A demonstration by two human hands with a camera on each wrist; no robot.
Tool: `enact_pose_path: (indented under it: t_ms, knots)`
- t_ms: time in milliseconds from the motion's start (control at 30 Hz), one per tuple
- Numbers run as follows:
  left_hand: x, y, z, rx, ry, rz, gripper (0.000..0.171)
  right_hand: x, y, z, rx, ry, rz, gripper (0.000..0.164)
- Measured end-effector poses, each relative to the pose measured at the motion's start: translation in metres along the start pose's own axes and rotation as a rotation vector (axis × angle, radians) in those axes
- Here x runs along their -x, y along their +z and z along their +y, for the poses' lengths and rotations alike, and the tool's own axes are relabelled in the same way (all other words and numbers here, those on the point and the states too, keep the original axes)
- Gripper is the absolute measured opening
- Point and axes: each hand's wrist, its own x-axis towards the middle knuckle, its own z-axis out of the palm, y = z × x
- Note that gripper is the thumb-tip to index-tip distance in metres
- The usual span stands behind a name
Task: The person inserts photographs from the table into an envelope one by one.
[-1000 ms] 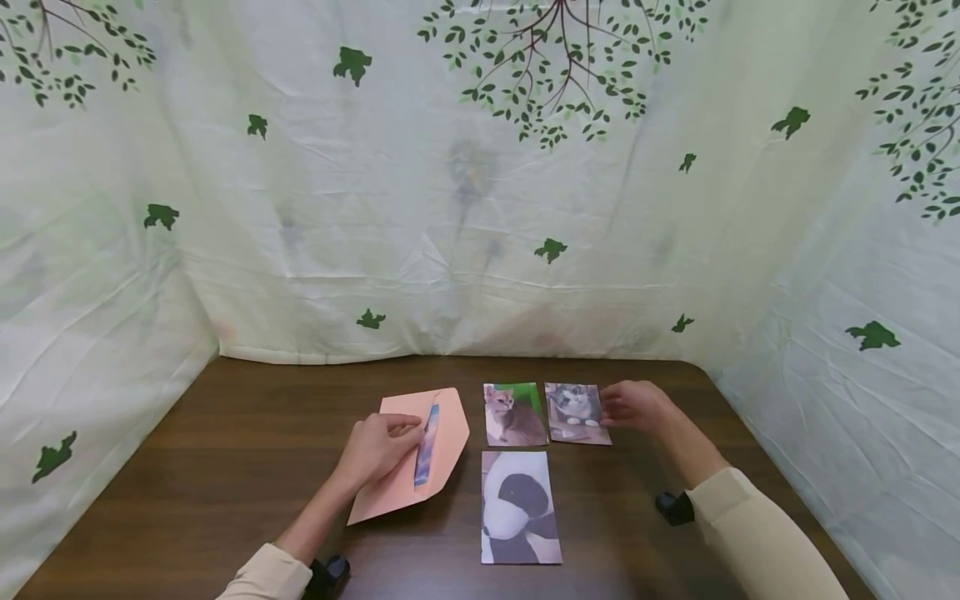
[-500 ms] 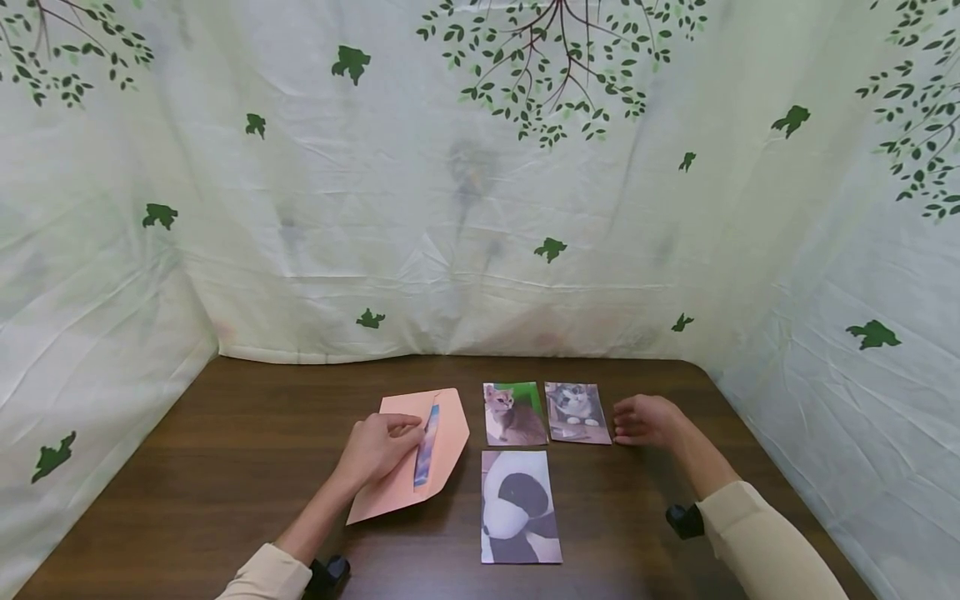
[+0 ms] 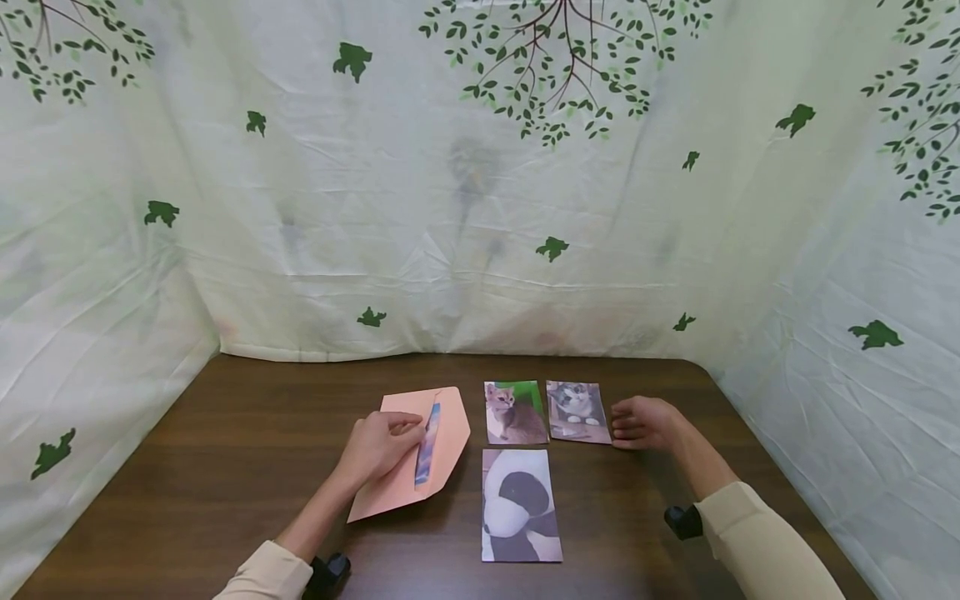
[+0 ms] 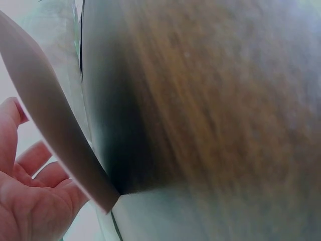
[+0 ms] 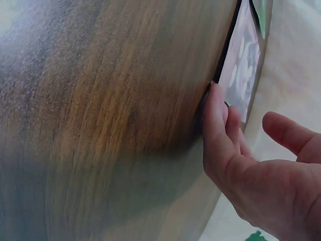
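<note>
My left hand point(image 3: 384, 446) pinches a pink envelope point(image 3: 453, 433) at its opening, its flap side facing up and tilted off the table. A blue-purple strip point(image 3: 427, 446) of a picture shows inside the opening. In the left wrist view the envelope point(image 4: 55, 110) appears nearly edge-on, with the left hand point(image 4: 35, 191) on its upper side. Just right of a photo of a grey-and-white kitten point(image 3: 577, 410), my right hand point(image 3: 645, 422) rests with loosely bent fingers and holds nothing. The right wrist view has its fingertips point(image 5: 214, 93) beside that photo point(image 5: 242, 65), thumb apart.
Left of the kitten photo lies a photo of a brown cat on green point(image 3: 516, 414). A larger black-and-white animal picture point(image 3: 519, 508) lies nearer on the brown wooden table point(image 3: 225, 467). A leaf-printed white curtain point(image 3: 465, 208) encloses the table's back and sides.
My right hand has drawn back slightly to the right from the kitten photo's edge, then stays nearly still. The left hand and envelope keep their place.
</note>
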Motion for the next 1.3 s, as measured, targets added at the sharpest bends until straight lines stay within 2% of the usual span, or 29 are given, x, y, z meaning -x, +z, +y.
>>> enact_pose_path:
  t_ms: [433, 600, 900, 1300]
  knots:
    - [0.000, 0.001, -0.001, -0.010, -0.002, 0.002, 0.029, -0.003, -0.001, -0.002, -0.043, -0.001, 0.016, 0.046]
    - [0.000, 0.001, -0.001, -0.011, -0.002, 0.004, 0.029, -0.003, 0.000, -0.003, -0.051, 0.001, 0.008, 0.050]
    - [0.001, 0.001, -0.001, -0.015, -0.016, -0.005, 0.029, -0.005, 0.001, 0.000, -0.045, -0.026, -0.060, 0.051]
    - [0.000, 0.002, 0.000, 0.005, -0.032, -0.006, 0.031, -0.013, 0.008, 0.002, -0.027, -0.050, -0.046, 0.052]
